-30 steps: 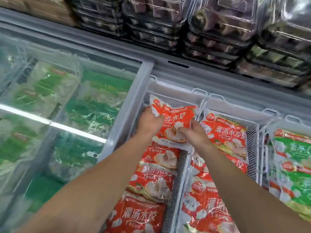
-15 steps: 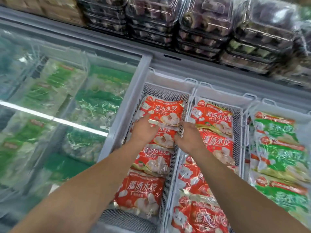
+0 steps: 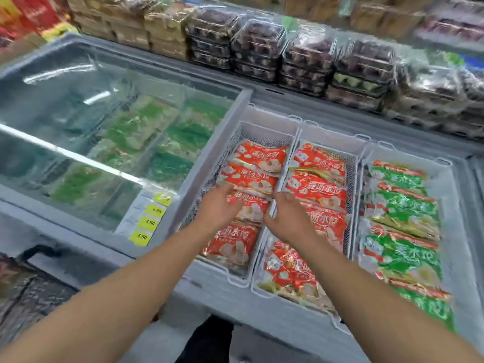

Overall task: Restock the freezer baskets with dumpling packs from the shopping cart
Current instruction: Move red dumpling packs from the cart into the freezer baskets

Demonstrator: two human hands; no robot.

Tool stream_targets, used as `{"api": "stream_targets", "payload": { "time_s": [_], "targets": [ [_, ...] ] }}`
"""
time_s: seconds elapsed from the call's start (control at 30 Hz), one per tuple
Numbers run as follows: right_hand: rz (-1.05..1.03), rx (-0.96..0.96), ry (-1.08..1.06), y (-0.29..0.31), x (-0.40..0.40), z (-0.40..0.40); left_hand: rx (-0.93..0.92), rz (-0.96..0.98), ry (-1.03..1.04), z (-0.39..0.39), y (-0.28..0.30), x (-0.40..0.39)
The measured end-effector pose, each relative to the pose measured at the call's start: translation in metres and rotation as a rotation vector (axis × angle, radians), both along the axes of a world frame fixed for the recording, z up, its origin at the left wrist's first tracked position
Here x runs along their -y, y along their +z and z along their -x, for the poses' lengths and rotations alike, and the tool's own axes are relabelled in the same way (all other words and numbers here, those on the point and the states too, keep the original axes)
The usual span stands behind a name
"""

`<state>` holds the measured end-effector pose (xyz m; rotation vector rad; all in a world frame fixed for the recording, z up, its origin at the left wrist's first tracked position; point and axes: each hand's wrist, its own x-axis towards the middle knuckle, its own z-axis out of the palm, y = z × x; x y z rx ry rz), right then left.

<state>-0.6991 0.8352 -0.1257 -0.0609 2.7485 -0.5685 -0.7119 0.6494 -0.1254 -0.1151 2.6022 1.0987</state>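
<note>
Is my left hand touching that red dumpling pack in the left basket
Touching. The head view shows the left hand resting with its fingers on the red dumpling pack, no gap visible.

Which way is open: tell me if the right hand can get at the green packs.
Probably yes. The right hand lies over the middle basket; the green packs lie uncovered one basket over, nothing between.

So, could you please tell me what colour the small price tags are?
Yellow price tags, clearest in the head view.

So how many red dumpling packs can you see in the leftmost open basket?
4, in a row front to back: farthest pack, second pack, third pack between the left hand and right hand, and nearest pack. More may lie underneath.
</note>
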Motion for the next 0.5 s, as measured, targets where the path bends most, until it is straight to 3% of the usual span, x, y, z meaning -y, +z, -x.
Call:
{"api": "stream_targets", "payload": {
  "time_s": [0.2,0.5],
  "targets": [
    [0.011,-0.058,0.078,0.025,0.014,-0.100,-0.090,0.070,0.062,-0.125,0.023,0.020],
    [0.016,-0.043,0.293,0.034,0.092,-0.189,-0.030,0.143,0.243,-0.259,0.034,0.096]
  ]
}}
